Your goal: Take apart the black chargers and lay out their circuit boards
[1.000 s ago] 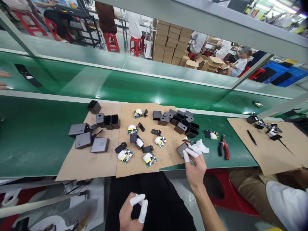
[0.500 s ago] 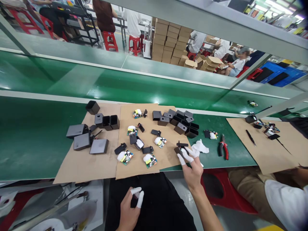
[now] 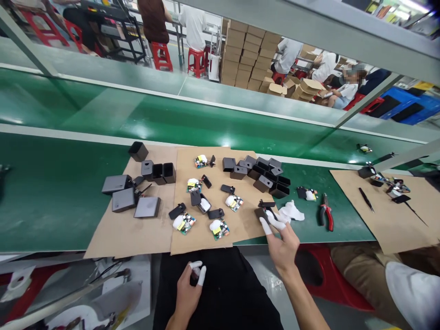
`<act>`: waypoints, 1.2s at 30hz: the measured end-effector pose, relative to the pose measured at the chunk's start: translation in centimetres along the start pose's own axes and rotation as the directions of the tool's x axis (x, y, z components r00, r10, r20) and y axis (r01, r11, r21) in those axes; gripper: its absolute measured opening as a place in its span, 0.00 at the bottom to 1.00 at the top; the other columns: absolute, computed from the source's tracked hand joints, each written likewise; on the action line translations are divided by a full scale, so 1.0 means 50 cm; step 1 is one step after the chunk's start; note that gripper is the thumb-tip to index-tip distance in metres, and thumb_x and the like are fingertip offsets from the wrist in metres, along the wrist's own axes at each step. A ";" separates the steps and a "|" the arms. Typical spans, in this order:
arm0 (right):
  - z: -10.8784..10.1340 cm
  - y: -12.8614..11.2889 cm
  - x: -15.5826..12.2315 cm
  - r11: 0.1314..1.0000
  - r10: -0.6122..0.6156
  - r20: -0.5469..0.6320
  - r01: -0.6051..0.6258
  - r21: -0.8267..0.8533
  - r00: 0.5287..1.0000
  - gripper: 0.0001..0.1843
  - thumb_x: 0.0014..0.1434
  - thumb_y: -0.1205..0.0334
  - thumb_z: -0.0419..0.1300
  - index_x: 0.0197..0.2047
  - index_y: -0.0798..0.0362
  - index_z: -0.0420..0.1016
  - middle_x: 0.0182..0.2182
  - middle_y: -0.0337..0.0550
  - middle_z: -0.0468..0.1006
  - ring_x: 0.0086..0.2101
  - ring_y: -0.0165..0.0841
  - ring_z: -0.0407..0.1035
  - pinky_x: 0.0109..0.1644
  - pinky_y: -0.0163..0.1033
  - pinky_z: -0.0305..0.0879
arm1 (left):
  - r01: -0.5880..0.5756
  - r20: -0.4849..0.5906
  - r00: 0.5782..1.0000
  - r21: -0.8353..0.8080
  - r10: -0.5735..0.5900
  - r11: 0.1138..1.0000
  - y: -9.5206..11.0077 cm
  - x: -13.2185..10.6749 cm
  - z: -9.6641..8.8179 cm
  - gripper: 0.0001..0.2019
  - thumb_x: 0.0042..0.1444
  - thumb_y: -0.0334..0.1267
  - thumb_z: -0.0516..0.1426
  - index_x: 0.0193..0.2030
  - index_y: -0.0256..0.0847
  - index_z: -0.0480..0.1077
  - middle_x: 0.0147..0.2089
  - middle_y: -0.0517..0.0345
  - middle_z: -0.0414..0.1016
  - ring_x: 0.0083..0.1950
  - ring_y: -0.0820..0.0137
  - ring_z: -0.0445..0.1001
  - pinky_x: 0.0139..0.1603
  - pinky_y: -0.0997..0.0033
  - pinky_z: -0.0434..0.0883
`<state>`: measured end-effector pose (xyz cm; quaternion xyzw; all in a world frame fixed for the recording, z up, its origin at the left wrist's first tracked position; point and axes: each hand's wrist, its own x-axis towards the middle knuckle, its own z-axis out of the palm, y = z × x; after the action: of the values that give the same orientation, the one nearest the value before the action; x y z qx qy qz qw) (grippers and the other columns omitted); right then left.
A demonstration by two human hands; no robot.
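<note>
With white finger cots on its fingertips, my right hand (image 3: 283, 245) grips a small black plastic case (image 3: 261, 213) at the right edge of the cardboard. A black end piece (image 3: 267, 204) stands at the case's far side. Over my lap rests my left hand (image 3: 189, 286), also in finger cots, its thumb and forefinger apart; its other fingers are mostly hidden. Left of the case lie several circuit boards with white and yellow parts, among them one board (image 3: 219, 229) close to the near edge, with a black end piece (image 3: 216, 213) beside it. Crumpled white cloth or tissue (image 3: 292, 211) lies right of the case.
Black box housings (image 3: 263, 183) cluster behind my right hand. Grey boxes (image 3: 147, 207) sit on the left cardboard (image 3: 103, 238). Red-handled pliers (image 3: 326, 213) and another board (image 3: 307, 194) lie to the right. A co-worker's sleeve (image 3: 409, 284) shows at the right.
The whole view has shifted slightly, so the bench contents appear further right. My right hand keeps its grip on the black case; my left hand stays over my lap.
</note>
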<state>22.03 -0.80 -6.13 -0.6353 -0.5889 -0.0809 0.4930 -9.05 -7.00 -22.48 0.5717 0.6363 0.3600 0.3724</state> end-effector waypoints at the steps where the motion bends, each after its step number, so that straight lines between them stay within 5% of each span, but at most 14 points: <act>1: -0.004 -0.005 0.003 1.000 0.023 -0.037 -0.023 0.019 0.999 0.10 0.66 0.64 0.71 0.51 0.47 0.84 0.49 0.49 0.87 0.50 0.47 0.84 0.58 0.58 0.81 | 0.002 -0.001 1.000 -0.001 -0.002 1.000 -0.001 0.000 0.000 0.24 0.63 0.63 0.60 0.42 0.41 0.82 0.29 0.57 0.76 0.31 0.65 0.74 0.37 0.64 0.77; 4: -0.005 -0.012 0.007 0.999 0.043 -0.037 -0.042 0.019 0.998 0.10 0.65 0.63 0.72 0.50 0.47 0.83 0.48 0.49 0.87 0.49 0.48 0.84 0.58 0.60 0.81 | 0.009 0.003 1.000 0.000 -0.009 1.000 -0.005 0.001 0.001 0.23 0.64 0.61 0.60 0.42 0.41 0.82 0.30 0.57 0.77 0.31 0.65 0.75 0.38 0.64 0.77; 9: 0.019 0.006 -0.010 0.998 -0.027 0.068 0.031 -0.052 0.997 0.05 0.68 0.63 0.69 0.46 0.47 0.84 0.44 0.48 0.88 0.42 0.42 0.85 0.48 0.48 0.83 | 0.007 0.008 1.000 0.011 -0.007 1.000 -0.009 0.004 0.004 0.24 0.64 0.62 0.60 0.43 0.41 0.81 0.29 0.58 0.76 0.31 0.65 0.74 0.37 0.65 0.76; 16: 0.040 -0.014 -0.015 0.982 -0.007 -0.088 -0.010 -0.191 0.996 0.24 0.62 0.58 0.77 0.58 0.52 0.79 0.39 0.47 0.87 0.36 0.40 0.84 0.44 0.45 0.83 | -0.036 -0.011 0.999 0.033 0.036 0.999 0.002 0.011 0.006 0.22 0.65 0.60 0.61 0.42 0.40 0.81 0.29 0.59 0.76 0.29 0.66 0.75 0.35 0.66 0.77; 23: 0.059 -0.049 -0.005 0.973 -0.103 -0.145 0.070 -0.220 0.984 0.11 0.62 0.66 0.75 0.46 0.50 0.81 0.35 0.45 0.85 0.33 0.38 0.82 0.41 0.43 0.83 | -0.240 -0.023 0.970 0.048 0.241 0.970 0.056 0.008 -0.009 0.10 0.65 0.44 0.64 0.40 0.40 0.81 0.27 0.62 0.75 0.27 0.69 0.75 0.31 0.69 0.76; 26: 0.049 -0.058 -0.012 0.969 -0.147 -0.196 0.101 -0.224 0.970 0.16 0.57 0.70 0.78 0.45 0.49 0.81 0.35 0.44 0.86 0.33 0.38 0.83 0.38 0.41 0.83 | -0.398 0.007 0.917 -0.012 0.399 0.917 0.132 -0.010 -0.031 0.03 0.62 0.34 0.66 0.41 0.45 0.82 0.28 0.63 0.76 0.28 0.70 0.76 0.33 0.71 0.76; 29: 0.026 -0.088 -0.015 0.974 -0.163 -0.244 0.116 -0.195 0.956 0.25 0.50 0.72 0.82 0.49 0.50 0.81 0.36 0.45 0.86 0.33 0.40 0.83 0.37 0.42 0.84 | -0.510 0.007 0.856 -0.154 0.517 0.847 0.272 -0.014 -0.055 0.15 0.58 0.27 0.67 0.49 0.47 0.79 0.32 0.63 0.76 0.32 0.71 0.76 0.35 0.71 0.77; 33: -0.009 -0.154 -0.015 0.997 -0.071 -0.265 0.067 -0.023 0.962 0.36 0.48 0.74 0.82 0.59 0.50 0.79 0.42 0.48 0.87 0.35 0.42 0.84 0.34 0.45 0.85 | -0.293 0.133 0.932 -0.275 0.338 0.916 0.474 0.033 -0.068 0.35 0.58 0.37 0.70 0.71 0.46 0.66 0.63 0.43 0.75 0.58 0.58 0.79 0.59 0.53 0.81; 36: -0.030 -0.197 -0.016 0.981 -0.002 -0.226 0.046 0.187 0.974 0.38 0.52 0.74 0.79 0.64 0.48 0.77 0.48 0.50 0.86 0.40 0.45 0.85 0.36 0.49 0.86 | -0.161 0.292 0.903 -0.450 0.315 0.878 0.556 0.088 -0.066 0.39 0.60 0.39 0.70 0.75 0.51 0.60 0.74 0.43 0.68 0.73 0.53 0.71 0.73 0.47 0.72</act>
<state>14.35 -4.19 -0.72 -0.5645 -0.5420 -0.1013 0.6142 0.51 -0.30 3.36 0.6099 0.3903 0.4211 0.5462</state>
